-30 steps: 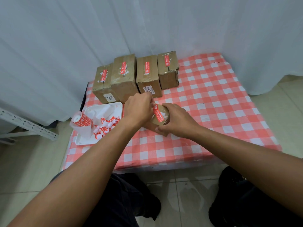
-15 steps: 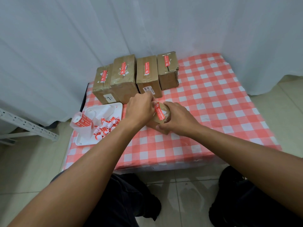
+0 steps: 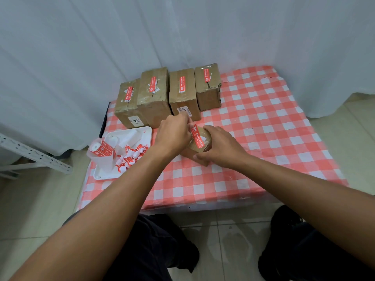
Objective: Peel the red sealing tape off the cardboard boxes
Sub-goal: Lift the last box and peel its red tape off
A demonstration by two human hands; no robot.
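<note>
Between both hands | small box (image 3: 199, 146) | left hand (image 3: 174, 131) pinches red tape (image 3: 197, 134)

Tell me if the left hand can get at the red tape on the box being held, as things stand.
Probably yes. The left hand is already at the far end of the red tape on the small box, apparently pinching it, while the right hand grips the box from the other side and leaves the strip uncovered.

Red-taped brown box (image 3: 199, 146), tabletop center
</note>
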